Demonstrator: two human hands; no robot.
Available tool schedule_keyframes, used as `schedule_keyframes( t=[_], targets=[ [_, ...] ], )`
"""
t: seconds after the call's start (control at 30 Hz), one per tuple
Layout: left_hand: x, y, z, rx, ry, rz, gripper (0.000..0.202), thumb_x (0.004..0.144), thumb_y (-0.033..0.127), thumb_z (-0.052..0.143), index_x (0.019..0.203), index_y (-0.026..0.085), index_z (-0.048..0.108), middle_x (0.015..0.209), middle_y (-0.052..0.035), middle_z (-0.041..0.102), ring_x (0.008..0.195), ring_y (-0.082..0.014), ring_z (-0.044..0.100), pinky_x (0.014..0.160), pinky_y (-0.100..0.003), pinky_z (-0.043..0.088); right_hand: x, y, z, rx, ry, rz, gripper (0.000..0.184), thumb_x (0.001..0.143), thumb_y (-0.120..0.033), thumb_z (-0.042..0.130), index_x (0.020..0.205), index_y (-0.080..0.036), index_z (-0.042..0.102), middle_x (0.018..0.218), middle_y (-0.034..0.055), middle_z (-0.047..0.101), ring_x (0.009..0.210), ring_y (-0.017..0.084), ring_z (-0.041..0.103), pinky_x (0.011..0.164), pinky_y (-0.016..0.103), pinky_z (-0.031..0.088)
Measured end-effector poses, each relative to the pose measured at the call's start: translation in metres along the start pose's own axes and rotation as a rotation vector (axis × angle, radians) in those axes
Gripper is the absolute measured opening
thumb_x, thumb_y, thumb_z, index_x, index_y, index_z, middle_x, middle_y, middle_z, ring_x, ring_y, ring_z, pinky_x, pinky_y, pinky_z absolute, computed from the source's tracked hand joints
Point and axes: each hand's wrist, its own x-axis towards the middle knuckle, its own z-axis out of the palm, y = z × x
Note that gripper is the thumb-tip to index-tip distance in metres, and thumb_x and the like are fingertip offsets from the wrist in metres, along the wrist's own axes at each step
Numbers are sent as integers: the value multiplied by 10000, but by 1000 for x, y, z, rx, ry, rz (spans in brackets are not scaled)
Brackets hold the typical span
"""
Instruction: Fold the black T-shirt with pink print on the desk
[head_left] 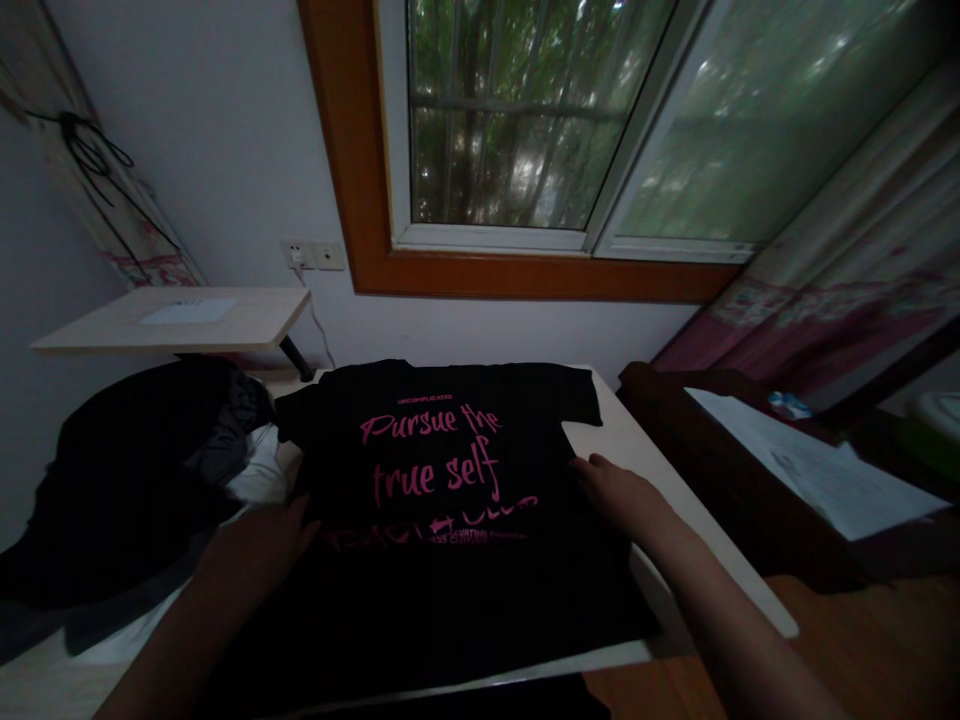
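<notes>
A black T-shirt with pink lettering lies spread out on a pale table, its collar end toward the wall. My left hand is at the shirt's left side, with its fingers closed on the cloth. On the opposite side, my right hand pinches the shirt's right edge below the sleeve. The lower part of the shirt is very dark, so its folds are hard to make out.
A heap of dark clothes with some white cloth sits at the left, under a raised wooden shelf. At the right, a sheet of paper lies on a dark brown surface. A window is beyond the table.
</notes>
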Motion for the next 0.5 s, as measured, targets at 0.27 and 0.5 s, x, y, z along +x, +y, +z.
schedule_keyframes(
  t=[0.27,0.5],
  targets=[
    [38,25,-30,223,206,104,495,996,430,440,1427,222,561,1301,-175,596,1142,-370,559,841,-444,509,40,-36,-27,-129,251,-57,235,1002,-280,491,1125,-212,680,1091,144,665,1031,298,593,809,369,451],
    [87,59,-19,125,206,115,428,992,364,450,1371,223,591,1282,-163,571,1149,-325,522,858,-411,481,90,-69,-11,-115,310,-55,274,998,-299,525,1224,-211,652,1197,141,605,1066,292,541,859,358,440]
  ],
)
